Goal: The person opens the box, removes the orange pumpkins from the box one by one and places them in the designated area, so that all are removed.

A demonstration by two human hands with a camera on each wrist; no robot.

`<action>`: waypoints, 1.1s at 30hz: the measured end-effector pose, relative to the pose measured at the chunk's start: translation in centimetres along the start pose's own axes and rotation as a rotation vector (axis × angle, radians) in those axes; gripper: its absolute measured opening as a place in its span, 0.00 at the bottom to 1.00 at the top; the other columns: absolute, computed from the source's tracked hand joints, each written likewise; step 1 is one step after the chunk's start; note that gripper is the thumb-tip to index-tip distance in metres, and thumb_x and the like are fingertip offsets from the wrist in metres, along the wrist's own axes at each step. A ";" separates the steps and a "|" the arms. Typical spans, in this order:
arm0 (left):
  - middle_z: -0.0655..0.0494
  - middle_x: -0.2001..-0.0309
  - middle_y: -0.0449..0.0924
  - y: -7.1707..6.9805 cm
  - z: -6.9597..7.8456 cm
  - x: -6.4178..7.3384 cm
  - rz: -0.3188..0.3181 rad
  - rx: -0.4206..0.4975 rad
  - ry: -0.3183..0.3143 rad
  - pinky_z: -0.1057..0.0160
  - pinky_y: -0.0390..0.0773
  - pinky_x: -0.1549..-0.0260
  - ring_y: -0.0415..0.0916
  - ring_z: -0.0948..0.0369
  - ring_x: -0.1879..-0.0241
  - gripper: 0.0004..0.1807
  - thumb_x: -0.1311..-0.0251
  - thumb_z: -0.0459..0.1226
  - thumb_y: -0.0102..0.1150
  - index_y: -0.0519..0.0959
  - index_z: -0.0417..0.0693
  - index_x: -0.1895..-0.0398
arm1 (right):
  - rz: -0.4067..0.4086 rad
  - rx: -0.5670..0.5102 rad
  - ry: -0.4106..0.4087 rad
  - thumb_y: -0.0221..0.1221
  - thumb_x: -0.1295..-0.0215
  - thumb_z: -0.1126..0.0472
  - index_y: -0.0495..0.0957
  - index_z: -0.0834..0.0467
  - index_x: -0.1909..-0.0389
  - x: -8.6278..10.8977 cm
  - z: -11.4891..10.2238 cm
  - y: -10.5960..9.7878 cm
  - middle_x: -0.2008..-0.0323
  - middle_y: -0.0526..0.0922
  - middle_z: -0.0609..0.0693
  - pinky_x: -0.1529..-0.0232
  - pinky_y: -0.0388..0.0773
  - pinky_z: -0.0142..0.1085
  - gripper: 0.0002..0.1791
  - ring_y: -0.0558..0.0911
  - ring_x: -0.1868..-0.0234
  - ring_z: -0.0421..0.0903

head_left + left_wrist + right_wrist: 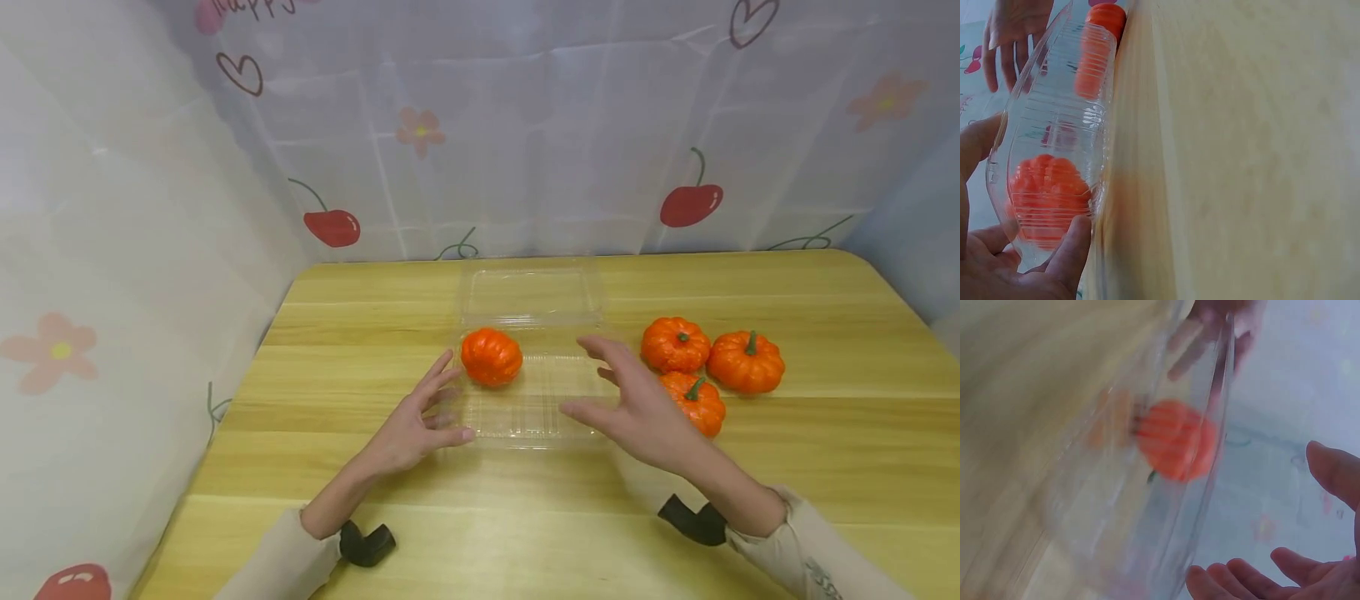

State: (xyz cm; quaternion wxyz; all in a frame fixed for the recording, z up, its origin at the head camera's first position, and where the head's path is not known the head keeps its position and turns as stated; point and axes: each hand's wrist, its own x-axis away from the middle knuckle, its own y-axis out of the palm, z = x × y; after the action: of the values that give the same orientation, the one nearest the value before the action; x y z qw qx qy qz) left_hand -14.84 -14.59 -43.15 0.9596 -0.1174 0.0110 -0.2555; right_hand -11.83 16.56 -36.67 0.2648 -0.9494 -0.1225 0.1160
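An orange toy pumpkin [491,357] lies tilted in the back left part of a clear plastic clamshell box [547,425], whose lid [532,292] is folded back flat. At the box's left side, the left hand [420,421] touches the wall with spread fingers; its thumb is by the front left corner. In the left wrist view, fingertips [1075,244] rest against the clear wall. The right hand [637,408] hovers at the box's right edge, fingers and thumb apart, nothing between them. The right wrist view is blurred, with the pumpkin [1177,439] showing through the plastic.
Three more orange pumpkins with green stems stand together right of the box: one at the back [675,344], one at the right [746,363] and one in front [697,404], partly behind the right hand. A patterned curtain [525,167] borders the wooden table [525,517].
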 end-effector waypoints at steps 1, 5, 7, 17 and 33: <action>0.66 0.21 0.36 0.0 0.0 0.0 0.001 -0.001 0.000 0.50 0.70 0.38 0.55 0.47 0.28 0.49 0.44 0.35 0.72 0.53 0.44 0.23 | -0.014 -0.004 -0.002 0.70 0.40 0.56 0.61 0.63 0.30 -0.3 -0.2 0.4 0.32 0.65 0.58 0.35 0.66 0.55 0.42 0.65 0.33 0.57; 0.66 0.21 0.35 0.1 0.1 0.0 0.002 0.003 -0.001 0.50 0.70 0.38 0.55 0.47 0.28 0.49 0.45 0.35 0.72 0.54 0.44 0.23 | -0.054 -0.008 -0.015 0.70 0.39 0.54 0.61 0.62 0.30 -1.4 -1.0 2.0 0.33 0.66 0.58 0.37 0.68 0.55 0.41 0.65 0.33 0.58; 0.67 0.21 0.35 0.1 0.2 0.0 0.002 0.005 -0.003 0.50 0.70 0.38 0.55 0.47 0.28 0.49 0.45 0.35 0.72 0.54 0.44 0.23 | -0.063 -0.007 -0.018 0.69 0.39 0.54 0.61 0.62 0.30 -2.0 -1.2 2.7 0.33 0.65 0.59 0.37 0.69 0.56 0.41 0.65 0.33 0.59; 0.65 0.21 0.35 0.1 0.1 -0.1 0.001 -0.008 0.001 0.49 0.70 0.39 0.55 0.46 0.29 0.49 0.44 0.36 0.72 0.54 0.47 0.23 | -0.098 0.126 -0.003 0.71 0.42 0.55 0.57 0.65 0.29 -5.9 -1.1 5.2 0.30 0.60 0.64 0.37 0.65 0.61 0.46 0.65 0.33 0.62; 0.68 0.22 0.36 0.1 0.0 -0.1 0.012 -0.011 -0.006 0.50 0.70 0.38 0.55 0.47 0.28 0.49 0.45 0.36 0.73 0.56 0.50 0.23 | -0.139 0.120 0.123 0.70 0.41 0.59 0.58 0.64 0.29 -8.8 -0.2 7.1 0.36 0.69 0.61 0.41 0.73 0.54 0.44 0.75 0.41 0.58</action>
State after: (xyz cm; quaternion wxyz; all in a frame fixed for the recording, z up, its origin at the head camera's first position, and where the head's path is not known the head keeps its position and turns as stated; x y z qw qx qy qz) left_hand -14.86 -14.49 -43.18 0.9606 -0.1234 0.0101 -0.2490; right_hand -18.83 7.97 -38.96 0.3356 -0.9264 -0.1642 0.0459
